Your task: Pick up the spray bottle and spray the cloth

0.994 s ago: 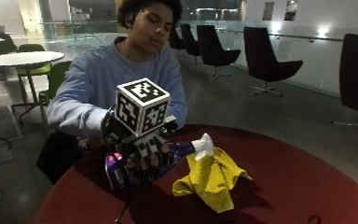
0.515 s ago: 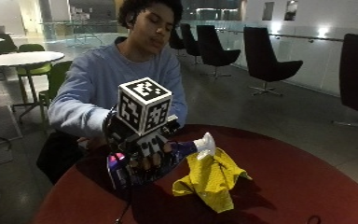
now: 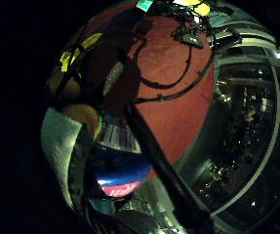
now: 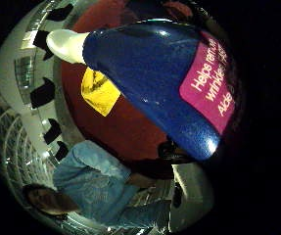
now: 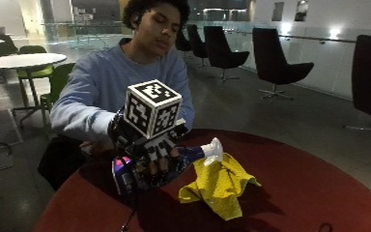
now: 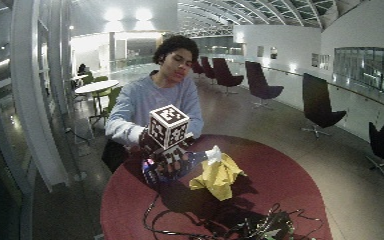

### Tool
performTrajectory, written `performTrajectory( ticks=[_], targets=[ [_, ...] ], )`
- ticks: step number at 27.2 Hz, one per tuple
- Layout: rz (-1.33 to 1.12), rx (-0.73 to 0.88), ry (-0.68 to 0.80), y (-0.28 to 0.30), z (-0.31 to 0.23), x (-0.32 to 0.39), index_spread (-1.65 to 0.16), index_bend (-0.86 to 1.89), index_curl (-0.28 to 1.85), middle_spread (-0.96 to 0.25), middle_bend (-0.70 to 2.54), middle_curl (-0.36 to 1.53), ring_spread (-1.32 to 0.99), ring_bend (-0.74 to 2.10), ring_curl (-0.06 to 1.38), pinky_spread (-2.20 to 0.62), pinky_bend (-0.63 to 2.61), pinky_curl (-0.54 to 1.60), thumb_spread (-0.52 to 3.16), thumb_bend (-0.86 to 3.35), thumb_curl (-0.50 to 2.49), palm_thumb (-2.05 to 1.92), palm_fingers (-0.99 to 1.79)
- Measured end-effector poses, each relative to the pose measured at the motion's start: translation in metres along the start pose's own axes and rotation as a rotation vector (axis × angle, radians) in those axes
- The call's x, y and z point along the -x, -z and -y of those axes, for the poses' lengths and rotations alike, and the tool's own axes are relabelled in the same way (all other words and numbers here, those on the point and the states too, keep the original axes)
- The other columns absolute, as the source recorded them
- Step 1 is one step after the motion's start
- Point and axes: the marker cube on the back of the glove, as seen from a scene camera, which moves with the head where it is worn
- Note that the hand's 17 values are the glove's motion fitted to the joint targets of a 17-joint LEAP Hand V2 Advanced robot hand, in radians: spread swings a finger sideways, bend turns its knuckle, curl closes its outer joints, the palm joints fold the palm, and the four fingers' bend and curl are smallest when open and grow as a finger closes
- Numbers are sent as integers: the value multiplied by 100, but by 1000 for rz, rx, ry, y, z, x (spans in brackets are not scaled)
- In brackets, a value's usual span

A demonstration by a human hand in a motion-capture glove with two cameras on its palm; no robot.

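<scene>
Gloved right hand (image 5: 152, 155) wrapped around tilted blue spray bottle (image 5: 187, 157), white nozzle touching crumpled yellow cloth (image 5: 219, 186), red round table (image 5: 314, 193)

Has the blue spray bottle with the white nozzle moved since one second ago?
No, not visibly: the blue spray bottle, held by the gloved right hand, keeps its nozzle beside the yellow cloth's top edge.

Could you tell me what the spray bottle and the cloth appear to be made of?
Spray bottle: probably glossy blue plastic, judging by its highlights, with a white nozzle and a pink printed label. Cloth: soft yellow fabric, matte, crumpled into folds on the red table.
</scene>
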Motion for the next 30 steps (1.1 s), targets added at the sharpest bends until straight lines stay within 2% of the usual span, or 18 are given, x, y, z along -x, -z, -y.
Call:
performTrajectory(
  ticks=[8,15,24,30],
  targets=[
    [16,-13,11,0,2,2,-29,6,15,-8,27,44,-8,58,39,-3,40,38,77,-3,57,94,105],
    [213,-56,100,-5,-3,16,-29,6,15,-8,27,44,-8,58,39,-3,41,38,77,-3,57,94,105],
    [651,-229,310,-8,-18,62,-29,6,15,-8,27,44,-8,58,39,-2,41,38,77,-3,57,93,105],
    [980,-356,545,-5,-22,132,-29,7,15,-8,28,45,-7,57,39,-1,38,37,77,-3,57,94,103]
  ],
)
